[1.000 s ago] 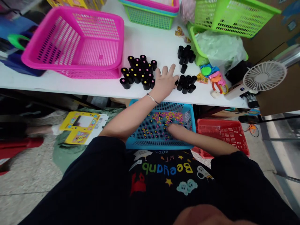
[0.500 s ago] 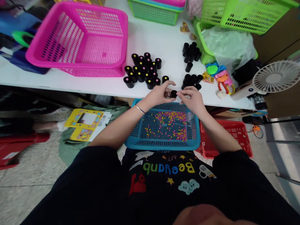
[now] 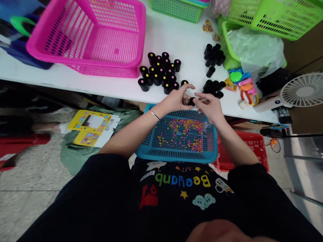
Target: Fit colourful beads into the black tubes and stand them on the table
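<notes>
My left hand (image 3: 178,100) is wrapped round a black cylinder (image 3: 191,101) above the table's front edge. My right hand (image 3: 210,107) has its fingertips pinched at the cylinder's end; anything between them is too small to make out. Left of my hands, several upright black cylinders with pink or yellow dots on top (image 3: 161,70) stand on the white table. More black cylinders without visible dots (image 3: 214,88) are to the right, with another group (image 3: 214,54) behind them. Below my hands is a blue basket (image 3: 176,157) holding many small pink and yellow pieces (image 3: 188,126).
A pink basket (image 3: 114,43) stands at the left of the table (image 3: 174,37). Green baskets (image 3: 275,18), colourful straps (image 3: 246,88) and a fan (image 3: 304,91) are at the right. A red crate (image 3: 252,144) is on the floor.
The view has shifted, so the table items appear further right. My right fingertips now cover more of the black cylinder's end.
</notes>
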The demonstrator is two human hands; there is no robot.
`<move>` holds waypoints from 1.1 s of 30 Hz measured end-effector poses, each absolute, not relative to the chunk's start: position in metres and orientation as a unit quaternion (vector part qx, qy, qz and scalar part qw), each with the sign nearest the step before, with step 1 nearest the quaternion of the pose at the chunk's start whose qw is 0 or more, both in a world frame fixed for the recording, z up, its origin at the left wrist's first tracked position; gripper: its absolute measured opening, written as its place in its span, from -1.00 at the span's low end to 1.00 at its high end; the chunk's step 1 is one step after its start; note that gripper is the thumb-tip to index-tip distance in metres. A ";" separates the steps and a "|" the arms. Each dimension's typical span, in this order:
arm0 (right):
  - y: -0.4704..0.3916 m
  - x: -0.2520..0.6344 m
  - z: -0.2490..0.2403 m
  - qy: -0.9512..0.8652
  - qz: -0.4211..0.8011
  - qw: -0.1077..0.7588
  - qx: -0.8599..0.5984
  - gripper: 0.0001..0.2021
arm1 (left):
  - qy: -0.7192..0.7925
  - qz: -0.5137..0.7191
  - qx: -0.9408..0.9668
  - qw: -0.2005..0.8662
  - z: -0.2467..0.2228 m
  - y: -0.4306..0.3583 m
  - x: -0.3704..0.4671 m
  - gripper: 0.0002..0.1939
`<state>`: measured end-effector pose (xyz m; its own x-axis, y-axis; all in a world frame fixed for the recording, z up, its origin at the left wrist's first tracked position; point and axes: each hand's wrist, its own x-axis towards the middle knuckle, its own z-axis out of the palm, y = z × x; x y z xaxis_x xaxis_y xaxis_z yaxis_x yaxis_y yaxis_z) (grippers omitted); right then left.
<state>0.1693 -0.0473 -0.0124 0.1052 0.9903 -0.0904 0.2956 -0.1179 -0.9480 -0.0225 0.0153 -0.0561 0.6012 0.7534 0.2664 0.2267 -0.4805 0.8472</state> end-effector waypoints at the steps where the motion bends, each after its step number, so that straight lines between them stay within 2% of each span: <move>1: -0.047 0.167 -0.015 -0.487 0.453 0.420 -0.618 -0.71 | 0.306 0.326 0.795 0.410 -0.056 0.015 -0.022 -0.24; 4: -0.047 0.160 -0.020 -0.399 0.535 0.420 -0.615 -0.65 | 0.301 0.332 0.788 0.422 -0.057 0.014 -0.022 -0.21; 16: -0.035 0.150 -0.010 -0.320 0.594 0.394 -0.624 -0.92 | 0.304 0.324 0.788 0.426 -0.061 0.019 -0.023 -0.19; 23: -0.038 0.151 -0.010 -0.349 0.580 0.396 -0.620 -0.84 | 0.306 0.328 0.791 0.416 -0.060 0.018 -0.021 -0.23; 26: -0.047 0.154 -0.011 -0.404 0.530 0.424 -0.613 -0.78 | 0.313 0.331 0.788 0.415 -0.058 0.017 -0.019 -0.25; 33: -0.051 0.162 -0.013 -0.515 0.432 0.428 -0.604 -0.81 | 0.314 0.331 0.783 0.422 -0.057 0.016 -0.018 -0.27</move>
